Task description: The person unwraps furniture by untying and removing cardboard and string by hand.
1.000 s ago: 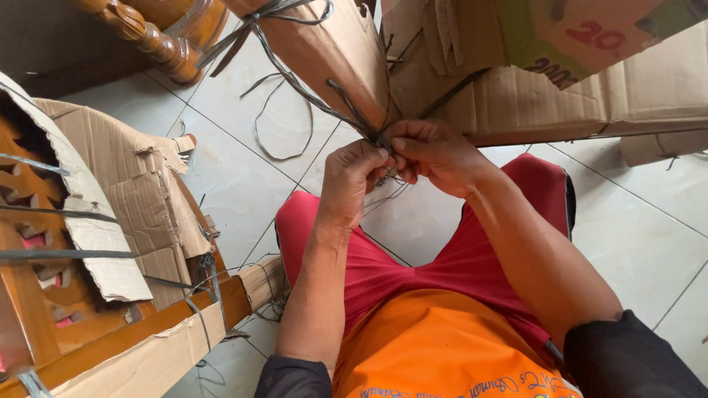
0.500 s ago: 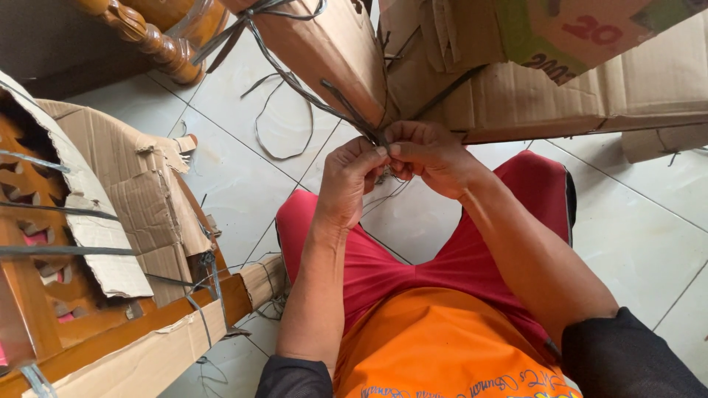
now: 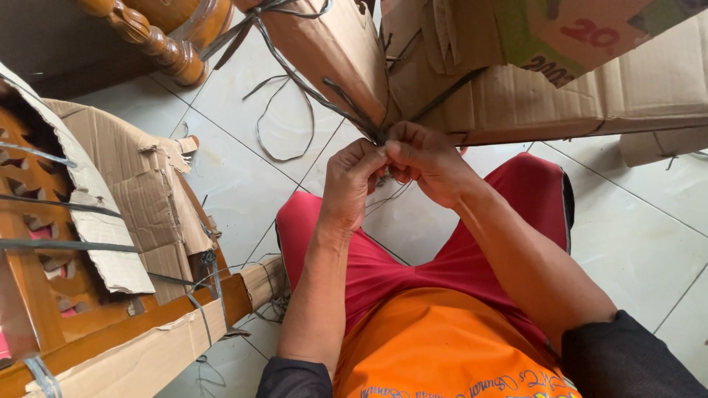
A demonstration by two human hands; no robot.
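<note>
My left hand (image 3: pixel 354 184) and my right hand (image 3: pixel 424 162) meet fingertip to fingertip at the lower corner of a cardboard-wrapped piece (image 3: pixel 332 51). Both pinch thin dark strapping cord (image 3: pixel 346 99) where its strands gather into a knot at that corner. Other strands run up over the cardboard. The knot itself is mostly hidden behind my fingers. I sit on the tiled floor (image 3: pixel 228 162) in red shorts and an orange shirt.
A wooden furniture piece (image 3: pixel 44 295) partly wrapped in torn cardboard and straps lies at the left. More cardboard-covered pieces (image 3: pixel 590 81) stretch across the top right. A turned wooden leg (image 3: pixel 158 44) shows at top left. Loose cord (image 3: pixel 276 121) lies on the tiles.
Both hands stay at the knot; fingers have shifted slightly, working the cord. The view has drifted a little.
</note>
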